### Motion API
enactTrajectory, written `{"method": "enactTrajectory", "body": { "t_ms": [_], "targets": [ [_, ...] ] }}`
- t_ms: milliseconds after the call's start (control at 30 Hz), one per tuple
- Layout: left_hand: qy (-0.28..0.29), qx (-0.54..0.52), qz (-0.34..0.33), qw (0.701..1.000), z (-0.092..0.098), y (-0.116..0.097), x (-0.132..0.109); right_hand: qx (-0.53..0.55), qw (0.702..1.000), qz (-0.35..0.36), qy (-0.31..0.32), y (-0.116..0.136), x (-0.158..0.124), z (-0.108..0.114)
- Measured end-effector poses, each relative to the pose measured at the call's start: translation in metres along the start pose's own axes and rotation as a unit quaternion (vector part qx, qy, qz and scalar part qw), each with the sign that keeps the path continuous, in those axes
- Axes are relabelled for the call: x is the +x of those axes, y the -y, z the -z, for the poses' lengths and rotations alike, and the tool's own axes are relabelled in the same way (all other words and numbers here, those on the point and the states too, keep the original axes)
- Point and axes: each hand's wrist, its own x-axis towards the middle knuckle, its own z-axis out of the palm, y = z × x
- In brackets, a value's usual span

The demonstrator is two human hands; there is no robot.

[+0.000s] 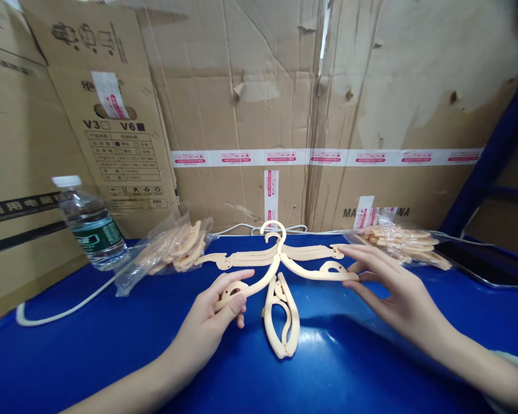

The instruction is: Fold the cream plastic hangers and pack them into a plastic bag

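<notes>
A cream folding clothes hanger [307, 272] is spread wide between my two hands, its hook pointing up. My left hand [216, 310] pinches the end of its left arm between thumb and fingers. At the other end, my right hand [388, 282] holds the tip of the right arm, thumb below and fingers above. Just under the spread hanger, a folded hanger [293, 322] lies on the blue table. Behind it, more cream hangers [252, 258] lie opened out in a row, partly hidden by the held one.
Plastic bags of cream hangers lie at left [172, 250] and right [397, 244]. A water bottle [90, 230] stands left, near a white cable [69, 310]. At right lies a dark phone-like device [483, 264]. Cardboard boxes [242, 115] wall off the back of the blue table [349, 368].
</notes>
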Motion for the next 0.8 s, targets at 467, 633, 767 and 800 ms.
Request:
{"method": "enactTrajectory", "body": {
  "t_ms": [467, 633, 767, 800],
  "targets": [
    [-0.071, -0.128, 0.033, 0.989, -0.012, -0.001, -0.002, 0.403, 0.859, -0.314, 0.041, 0.004, 0.007, -0.005],
    [0.013, -0.088, -0.005, 0.996, -0.023, 0.004, -0.006, 0.470, 0.820, -0.300, 0.127, 0.031, 0.001, -0.019],
    [0.032, -0.067, -0.030, 0.997, -0.024, 0.004, -0.009, 0.438, 0.837, -0.216, 0.247, 0.046, -0.004, -0.021],
    [0.030, -0.062, -0.034, 0.997, -0.024, 0.003, -0.010, 0.435, 0.839, -0.204, 0.256, 0.047, -0.006, -0.020]
  ]
}}
